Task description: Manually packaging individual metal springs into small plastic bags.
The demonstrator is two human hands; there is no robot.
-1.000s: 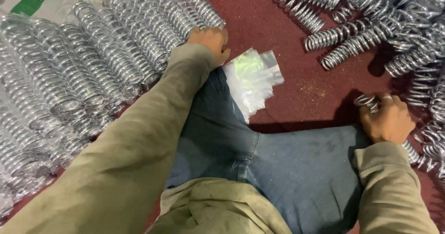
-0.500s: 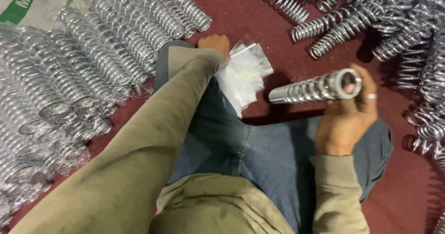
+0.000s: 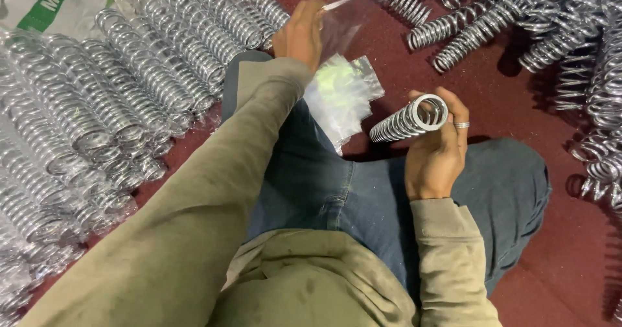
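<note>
Near the centre right of the frame, the right hand [image 3: 439, 151] is closed around one chrome coil spring [image 3: 409, 119], its open end facing the camera. At the upper middle, the left hand [image 3: 299, 35] pinches a clear plastic bag [image 3: 350, 3] lifted off the floor (the bag is blurred). A stack of clear bags [image 3: 340, 97] lies on the dark red floor [image 3: 402, 68] between the hands. Rows of bagged springs [image 3: 97, 106] fill the left; loose springs [image 3: 551, 29] pile at the upper right.

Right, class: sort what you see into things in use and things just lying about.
In use:
right hand holding a spring
left hand lifting a clear bag

Lying about:
bag stack
bagged springs
loose springs
white sack
</note>
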